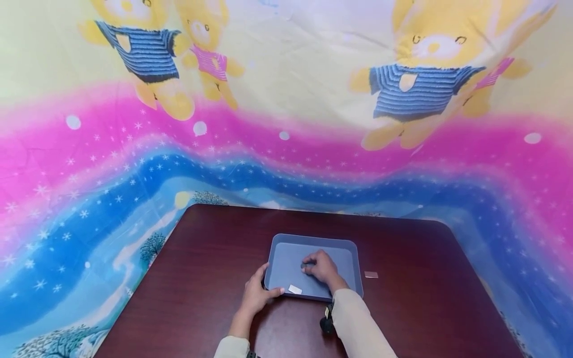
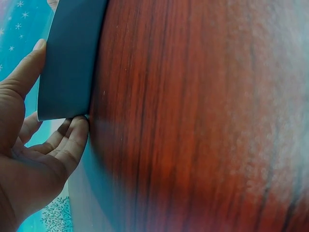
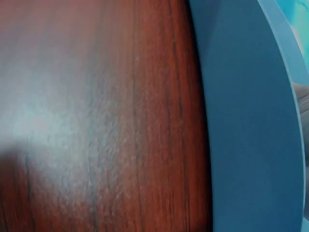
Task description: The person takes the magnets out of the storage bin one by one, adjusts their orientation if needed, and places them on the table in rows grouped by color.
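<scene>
Head view: smooth blue-grey tray point(image 1: 286, 258), rounded corners, around 5 o'clock on a glossy wood-grain table point(image 1: 215, 258). Left hand point(image 1: 257, 292) grips its 8 o'clock corner, thumb spread wide; right hand point(image 1: 323, 267) curls over the middle, can't tell what it's pinching, if anything. Left wrist: tray's flat wall, 11 o'clock. Right wrist: curved wall, 3 o'clock.

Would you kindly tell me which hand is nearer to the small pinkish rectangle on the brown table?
Right: the right hand is over the blue-grey rectangular tray, left of the pinkish rectangle; the left hand is farther left, gripping the tray's corner.
</scene>
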